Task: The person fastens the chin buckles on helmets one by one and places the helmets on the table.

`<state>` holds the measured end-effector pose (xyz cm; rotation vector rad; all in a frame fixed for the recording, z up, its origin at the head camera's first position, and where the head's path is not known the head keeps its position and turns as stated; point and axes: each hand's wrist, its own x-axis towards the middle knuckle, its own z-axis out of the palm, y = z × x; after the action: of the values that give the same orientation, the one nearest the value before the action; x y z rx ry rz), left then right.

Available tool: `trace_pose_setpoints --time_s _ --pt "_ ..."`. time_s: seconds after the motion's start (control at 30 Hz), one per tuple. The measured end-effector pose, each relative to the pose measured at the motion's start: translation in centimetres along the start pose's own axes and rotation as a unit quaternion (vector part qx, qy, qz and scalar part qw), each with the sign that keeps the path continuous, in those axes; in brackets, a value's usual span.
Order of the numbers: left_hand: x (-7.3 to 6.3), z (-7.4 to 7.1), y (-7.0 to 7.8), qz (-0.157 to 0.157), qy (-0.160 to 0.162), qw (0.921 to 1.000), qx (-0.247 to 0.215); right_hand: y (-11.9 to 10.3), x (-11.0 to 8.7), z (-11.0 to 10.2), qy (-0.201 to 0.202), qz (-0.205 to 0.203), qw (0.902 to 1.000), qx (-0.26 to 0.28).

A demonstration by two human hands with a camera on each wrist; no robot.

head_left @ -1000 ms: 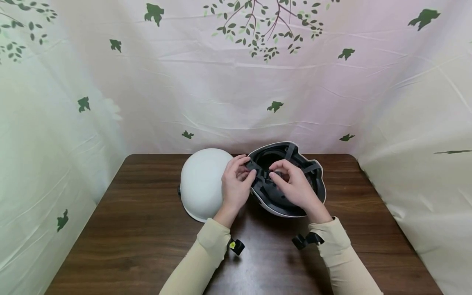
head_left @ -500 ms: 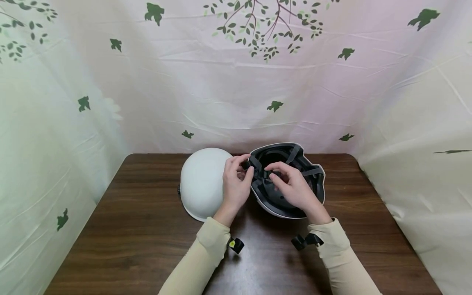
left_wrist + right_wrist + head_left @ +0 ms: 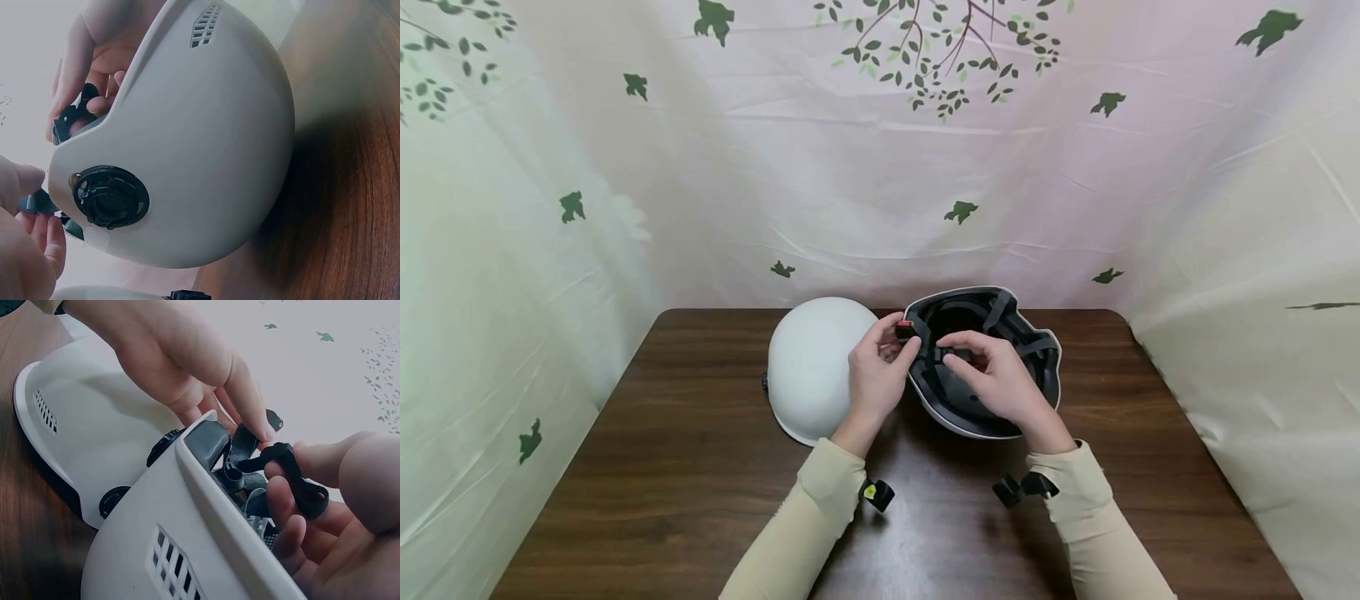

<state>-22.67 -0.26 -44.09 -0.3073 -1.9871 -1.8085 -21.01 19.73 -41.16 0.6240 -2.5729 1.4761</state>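
An upturned white helmet (image 3: 940,417) lies with its black-lined inside facing up. At its left rim my left hand (image 3: 877,375) pinches a black chin-strap buckle (image 3: 906,331), whose red part shows in the head view. Over the helmet's opening, my right hand (image 3: 1000,379) pinches the other strap end, a black looped strap (image 3: 307,495) in the right wrist view. The two strap ends are apart in the head view. Seen from the left wrist, the helmet's side carries a round black knob (image 3: 111,197), and my left fingers grip a dark piece (image 3: 39,203) beside the rim.
A second white helmet (image 3: 816,367) sits dome up, close on the left of my left hand. Both helmets stand near the back edge of the brown wooden table (image 3: 662,467). A pale curtain (image 3: 880,183) with leaf prints hangs behind.
My left hand has turned the buckle, so its red part now shows. The right hand has stayed almost in place, still pinching the strap. The helmet has shifted slightly.
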Motion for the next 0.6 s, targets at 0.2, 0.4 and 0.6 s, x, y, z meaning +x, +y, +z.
trace_pose_setpoints --time_s 0.2,0.4,0.6 --pt "0.03 -0.08 -0.02 0.011 -0.016 0.9997 0.016 -0.16 -0.03 -0.08 0.007 -0.004 0.9999 -0.009" --pt "0.21 -0.35 -0.09 0.046 -0.042 0.9966 0.054 -0.26 0.06 -0.38 0.041 -0.001 0.9989 -0.022" --pt "0.66 -0.84 -0.14 0.093 -0.078 0.9883 0.092 -0.39 0.0 -0.6 0.049 -0.004 0.9984 -0.029"
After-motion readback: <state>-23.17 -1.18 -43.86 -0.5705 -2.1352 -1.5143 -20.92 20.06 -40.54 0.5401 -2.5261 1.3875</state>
